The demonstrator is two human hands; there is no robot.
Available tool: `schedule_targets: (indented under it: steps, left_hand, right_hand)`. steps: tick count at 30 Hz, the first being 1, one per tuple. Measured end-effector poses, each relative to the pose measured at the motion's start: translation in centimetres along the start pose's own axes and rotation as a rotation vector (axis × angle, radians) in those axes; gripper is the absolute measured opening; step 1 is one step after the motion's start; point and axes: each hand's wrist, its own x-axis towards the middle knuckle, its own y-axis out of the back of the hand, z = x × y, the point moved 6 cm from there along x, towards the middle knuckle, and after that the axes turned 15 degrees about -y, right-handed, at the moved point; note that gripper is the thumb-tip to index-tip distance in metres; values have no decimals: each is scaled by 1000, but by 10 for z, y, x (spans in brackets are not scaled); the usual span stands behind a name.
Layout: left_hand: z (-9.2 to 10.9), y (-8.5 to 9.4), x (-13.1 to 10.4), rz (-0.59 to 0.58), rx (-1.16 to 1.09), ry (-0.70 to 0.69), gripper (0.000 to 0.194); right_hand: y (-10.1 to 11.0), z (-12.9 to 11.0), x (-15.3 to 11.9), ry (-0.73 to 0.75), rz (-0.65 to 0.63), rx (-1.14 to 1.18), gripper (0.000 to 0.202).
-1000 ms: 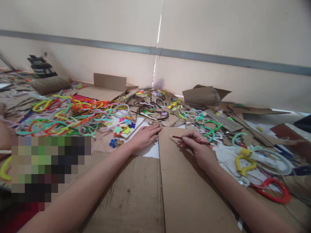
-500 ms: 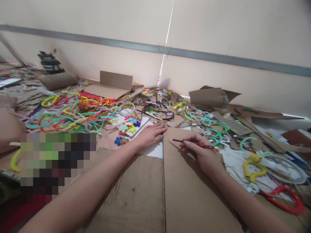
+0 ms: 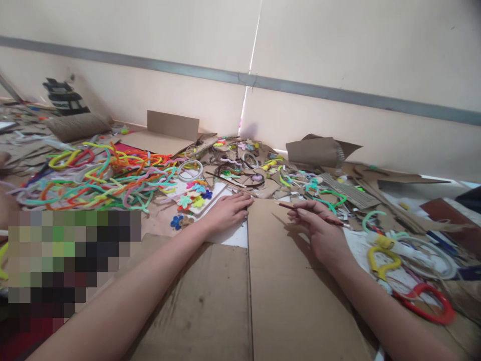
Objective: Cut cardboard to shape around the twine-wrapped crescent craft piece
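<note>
A long brown cardboard piece (image 3: 285, 291) lies lengthwise before me, its left edge along another flat cardboard sheet (image 3: 195, 301). My left hand (image 3: 229, 213) rests flat with its fingers stretched out, the tips at the far left corner of the long piece. White paper (image 3: 235, 236) shows under that hand. A dark red pencil (image 3: 287, 206) is pinched in my right hand (image 3: 323, 228), above the far part of the cardboard. The pencil's point faces left and its shadow falls on the board. Small felt flowers (image 3: 195, 195) lie left of my left hand.
Tangled coloured pipe cleaners (image 3: 108, 175) spread on the left, near a twine roll (image 3: 78, 126). Scraps of cardboard (image 3: 319, 150) stand at the back wall. On the right are yellow-handled scissors (image 3: 381, 263), a red handle (image 3: 432, 306) and a tape roll (image 3: 428, 258). A person's arm (image 3: 5, 200) shows far left.
My right hand has lifted and shifted a little right over the cardboard, carrying the pencil. The left hand stays in place on the corner. The whole view has turned slightly right.
</note>
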Motion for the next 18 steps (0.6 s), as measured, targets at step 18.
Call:
schedule_targets:
  steps: [18]
  left_hand:
    - [-2,-2,0,38,15,-9,54]
  right_hand:
    - [-39,10,-11,-105,-264,-62,19]
